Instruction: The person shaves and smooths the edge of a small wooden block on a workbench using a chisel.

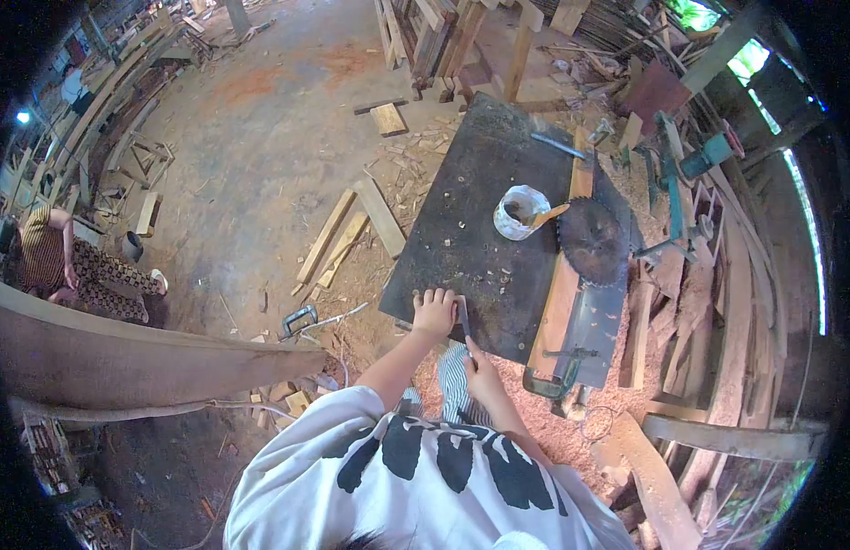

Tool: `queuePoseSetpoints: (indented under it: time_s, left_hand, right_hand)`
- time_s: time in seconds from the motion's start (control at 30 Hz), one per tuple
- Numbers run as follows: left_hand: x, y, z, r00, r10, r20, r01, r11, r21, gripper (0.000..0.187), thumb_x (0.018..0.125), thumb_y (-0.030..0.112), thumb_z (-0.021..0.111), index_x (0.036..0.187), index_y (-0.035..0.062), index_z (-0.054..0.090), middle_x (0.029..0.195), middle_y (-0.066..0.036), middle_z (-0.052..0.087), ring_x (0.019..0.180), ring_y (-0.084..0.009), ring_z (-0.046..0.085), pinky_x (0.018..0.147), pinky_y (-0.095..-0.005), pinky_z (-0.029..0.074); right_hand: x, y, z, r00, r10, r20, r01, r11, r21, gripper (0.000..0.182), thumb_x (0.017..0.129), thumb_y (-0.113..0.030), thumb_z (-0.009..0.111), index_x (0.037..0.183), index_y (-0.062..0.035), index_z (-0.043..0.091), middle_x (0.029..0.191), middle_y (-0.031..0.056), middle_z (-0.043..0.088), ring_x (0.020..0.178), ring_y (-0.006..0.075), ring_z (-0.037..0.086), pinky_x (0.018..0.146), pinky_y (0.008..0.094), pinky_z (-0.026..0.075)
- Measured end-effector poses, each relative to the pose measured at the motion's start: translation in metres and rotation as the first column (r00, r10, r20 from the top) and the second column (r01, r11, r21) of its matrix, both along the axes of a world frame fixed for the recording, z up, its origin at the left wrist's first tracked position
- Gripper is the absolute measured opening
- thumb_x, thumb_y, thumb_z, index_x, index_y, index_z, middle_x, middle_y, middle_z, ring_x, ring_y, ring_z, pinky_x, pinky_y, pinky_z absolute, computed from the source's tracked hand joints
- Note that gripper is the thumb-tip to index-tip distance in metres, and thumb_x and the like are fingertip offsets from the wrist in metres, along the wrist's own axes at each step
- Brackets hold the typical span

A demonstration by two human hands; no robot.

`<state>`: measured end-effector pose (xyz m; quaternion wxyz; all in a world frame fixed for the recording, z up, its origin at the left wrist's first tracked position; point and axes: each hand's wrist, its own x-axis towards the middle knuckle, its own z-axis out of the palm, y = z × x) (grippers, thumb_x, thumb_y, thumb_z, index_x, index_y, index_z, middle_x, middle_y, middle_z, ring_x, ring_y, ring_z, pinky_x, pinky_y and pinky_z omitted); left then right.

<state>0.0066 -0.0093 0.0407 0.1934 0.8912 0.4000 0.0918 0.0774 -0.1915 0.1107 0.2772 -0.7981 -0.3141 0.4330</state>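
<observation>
My left hand [434, 313] lies on the near left corner of the dark worktable [448, 234], its fingers spread forward over the top. In my right hand [481, 365], just off the near edge, is a narrow blade-like tool [464, 316]. Its far end lies right alongside my left hand. What is under my left palm is hidden. Farther up the table stands a white tub [520, 213] with a wooden stick [550, 216] in it. Beside it, a large toothed circular saw blade [593, 241] overlaps a wooden strip [554, 307].
A green clamp [551, 383] grips the table's near right edge. Sawdust [590, 408] and planks [728, 367] cover the right side. Loose boards [379, 217] lie left of the table. A thick beam [150, 353] juts in from the left. Another person [81, 261] sits far left.
</observation>
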Motion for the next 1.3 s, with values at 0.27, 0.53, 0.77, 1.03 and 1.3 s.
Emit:
queuePoseSetpoints:
  time_s: [0.27, 0.53, 0.77, 1.03, 1.3]
  left_hand:
    - [0.0, 0.0, 0.001, 1.0, -0.007, -0.009, 0.008, 0.998, 0.061, 0.036, 0.098, 0.031, 0.052, 0.127, 0.0096, 0.055, 0.119, -0.01, 0.058, 0.117, -0.033, 0.053, 0.101, -0.0606, 0.039]
    - [-0.001, 0.002, 0.007, 0.997, -0.026, -0.077, 0.026, 1.0, -0.005, 0.038, 0.1, 0.031, 0.049, 0.131, 0.01, 0.054, 0.125, -0.011, 0.058, 0.122, -0.0333, 0.05, 0.101, -0.0606, 0.038]
    - [0.0, -0.001, 0.001, 0.997, 0.025, 0.071, -0.028, 0.999, 0.038, 0.031, 0.098, 0.028, 0.051, 0.123, 0.0102, 0.057, 0.115, -0.01, 0.058, 0.115, -0.0325, 0.053, 0.102, -0.0608, 0.037]
    - [-0.001, 0.002, -0.001, 1.0, -0.009, 0.003, 0.009, 0.999, -0.042, 0.043, 0.1, 0.03, 0.05, 0.135, 0.0055, 0.051, 0.132, -0.013, 0.056, 0.127, -0.0343, 0.049, 0.103, -0.0614, 0.036]
    - [-0.006, -0.001, -0.001, 0.976, 0.069, 0.205, -0.05, 0.994, -0.096, 0.045, 0.096, 0.023, 0.056, 0.137, 0.005, 0.047, 0.134, -0.015, 0.054, 0.13, -0.0358, 0.046, 0.106, -0.0572, 0.033]
  right_hand:
    - [0.005, -0.023, -0.016, 0.989, 0.074, 0.132, -0.085, 0.993, 0.081, 0.052, 0.103, -0.025, 0.054, 0.154, -0.025, 0.043, 0.109, 0.0286, 0.068, 0.09, 0.037, 0.07, 0.086, 0.0406, 0.053]
    - [-0.007, -0.029, -0.002, 0.979, 0.054, 0.199, -0.09, 0.98, 0.179, 0.051, 0.103, -0.023, 0.053, 0.154, -0.0268, 0.044, 0.106, 0.0296, 0.068, 0.086, 0.0363, 0.069, 0.082, 0.0403, 0.053]
    - [-0.001, -0.001, -0.021, 0.978, 0.033, 0.208, -0.069, 0.984, 0.166, 0.051, 0.104, -0.022, 0.052, 0.154, -0.0221, 0.042, 0.114, 0.029, 0.067, 0.094, 0.0402, 0.069, 0.086, 0.0419, 0.053]
    - [-0.008, -0.029, 0.014, 0.989, 0.077, 0.123, -0.09, 0.99, 0.107, 0.052, 0.103, -0.022, 0.054, 0.154, -0.0218, 0.044, 0.119, 0.0297, 0.066, 0.099, 0.0397, 0.07, 0.088, 0.0424, 0.053]
    - [0.025, 0.032, -0.047, 0.878, -0.038, 0.477, -0.221, 0.852, 0.475, 0.05, 0.105, -0.022, 0.051, 0.154, -0.0189, 0.043, 0.1, 0.0241, 0.072, 0.073, 0.0331, 0.069, 0.072, 0.0402, 0.056]
